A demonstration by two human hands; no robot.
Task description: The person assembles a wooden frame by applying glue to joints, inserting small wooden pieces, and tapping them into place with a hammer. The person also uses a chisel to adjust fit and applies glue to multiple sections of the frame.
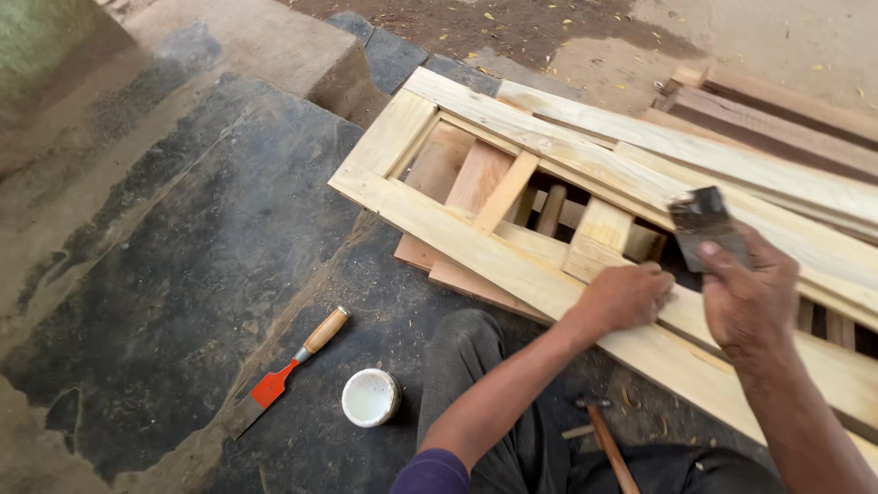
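Observation:
A pale wooden frame with cross rails lies on the dark floor, resting on other boards. My left hand rests as a loose fist on the frame's near rail, beside a short upright rail. My right hand is raised just right of it, gripping a dark flat piece of sandpaper that sticks up above the fingers. Whether the left hand holds anything small is hidden.
A chisel with a red ferrule and wooden handle lies on the floor at lower left. A small white round container sits beside my knee. A hammer lies near my legs. More planks are stacked at the upper right.

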